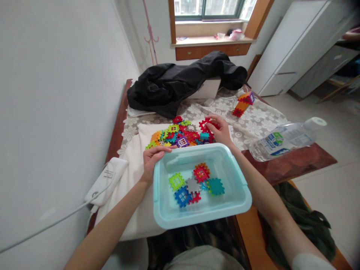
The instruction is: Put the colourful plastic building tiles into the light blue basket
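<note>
A light blue plastic tub sits at the near edge of the table and holds several coloured interlocking tiles. My left hand grips the tub's far left corner, fingers curled over the rim. Beyond the tub lies a pile of coloured tiles on a white cloth. My right hand reaches into the right end of that pile and is closed on a red tile.
A clear water bottle lies on its side at the right. A small tower of joined tiles stands on the lace tablecloth. A black jacket is heaped at the back. A white power adapter with a cable rests at left.
</note>
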Demonstrator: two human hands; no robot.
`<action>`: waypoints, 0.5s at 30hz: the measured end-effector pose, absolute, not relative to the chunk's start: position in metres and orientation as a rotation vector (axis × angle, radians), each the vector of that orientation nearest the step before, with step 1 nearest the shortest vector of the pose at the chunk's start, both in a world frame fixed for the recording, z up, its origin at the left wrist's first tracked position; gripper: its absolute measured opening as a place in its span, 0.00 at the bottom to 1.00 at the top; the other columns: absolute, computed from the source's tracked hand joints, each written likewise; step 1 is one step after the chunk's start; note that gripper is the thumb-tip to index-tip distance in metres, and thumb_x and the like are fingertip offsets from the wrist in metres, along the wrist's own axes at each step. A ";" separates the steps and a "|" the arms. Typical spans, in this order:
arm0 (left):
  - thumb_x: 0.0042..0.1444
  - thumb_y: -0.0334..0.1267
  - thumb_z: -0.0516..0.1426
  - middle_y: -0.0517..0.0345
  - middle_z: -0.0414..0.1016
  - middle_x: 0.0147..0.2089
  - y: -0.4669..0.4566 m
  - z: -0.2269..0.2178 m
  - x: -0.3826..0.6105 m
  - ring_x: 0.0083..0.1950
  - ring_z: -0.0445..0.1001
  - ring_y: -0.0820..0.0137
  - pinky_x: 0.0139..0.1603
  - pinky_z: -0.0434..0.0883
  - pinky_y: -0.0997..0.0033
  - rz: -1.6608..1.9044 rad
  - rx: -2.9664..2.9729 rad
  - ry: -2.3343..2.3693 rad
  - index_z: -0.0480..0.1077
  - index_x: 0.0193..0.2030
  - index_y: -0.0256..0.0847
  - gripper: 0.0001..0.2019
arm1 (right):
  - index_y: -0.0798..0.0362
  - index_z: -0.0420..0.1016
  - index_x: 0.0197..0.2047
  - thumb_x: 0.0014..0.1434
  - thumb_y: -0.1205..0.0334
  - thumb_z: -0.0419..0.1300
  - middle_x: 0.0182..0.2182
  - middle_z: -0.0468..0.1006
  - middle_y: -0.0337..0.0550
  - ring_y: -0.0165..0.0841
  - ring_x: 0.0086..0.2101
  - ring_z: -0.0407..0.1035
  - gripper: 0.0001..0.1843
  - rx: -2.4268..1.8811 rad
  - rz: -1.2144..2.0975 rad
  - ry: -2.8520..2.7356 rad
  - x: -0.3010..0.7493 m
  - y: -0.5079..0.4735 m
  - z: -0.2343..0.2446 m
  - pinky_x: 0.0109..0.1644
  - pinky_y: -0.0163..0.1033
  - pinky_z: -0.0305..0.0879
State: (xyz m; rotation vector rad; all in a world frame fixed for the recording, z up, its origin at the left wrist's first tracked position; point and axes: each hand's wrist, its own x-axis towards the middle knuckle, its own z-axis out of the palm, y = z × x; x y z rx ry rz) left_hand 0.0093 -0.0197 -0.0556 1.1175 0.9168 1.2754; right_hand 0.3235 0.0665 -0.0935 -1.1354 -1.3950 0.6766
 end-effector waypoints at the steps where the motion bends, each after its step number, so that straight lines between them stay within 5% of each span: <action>1: 0.54 0.45 0.70 0.43 0.91 0.45 -0.020 -0.055 0.010 0.52 0.89 0.48 0.59 0.82 0.55 1.272 1.113 0.922 0.89 0.34 0.41 0.10 | 0.46 0.78 0.56 0.63 0.45 0.66 0.36 0.83 0.40 0.35 0.33 0.77 0.22 -1.085 0.756 -1.299 0.324 0.065 -0.088 0.39 0.42 0.78; 10: 0.52 0.45 0.70 0.45 0.91 0.44 -0.016 -0.054 0.010 0.47 0.89 0.51 0.52 0.83 0.59 1.280 1.142 0.940 0.89 0.34 0.43 0.09 | 0.46 0.80 0.58 0.55 0.15 0.68 0.51 0.87 0.55 0.53 0.53 0.84 0.47 -0.673 1.262 -1.659 0.339 0.018 -0.029 0.62 0.63 0.82; 13: 0.52 0.44 0.70 0.45 0.91 0.45 -0.015 -0.053 0.011 0.48 0.89 0.52 0.52 0.83 0.60 1.301 1.142 0.933 0.89 0.34 0.42 0.09 | 0.48 0.81 0.62 0.62 0.07 0.45 0.55 0.87 0.58 0.53 0.59 0.83 0.57 -0.683 1.172 -1.625 0.334 0.031 -0.039 0.68 0.63 0.79; 15: 0.51 0.43 0.70 0.45 0.91 0.45 -0.015 -0.053 0.012 0.49 0.89 0.51 0.53 0.83 0.59 1.311 1.140 0.929 0.89 0.34 0.42 0.09 | 0.49 0.81 0.65 0.71 0.14 0.33 0.58 0.87 0.57 0.50 0.61 0.82 0.56 -0.859 1.006 -1.583 0.330 0.045 -0.058 0.71 0.61 0.78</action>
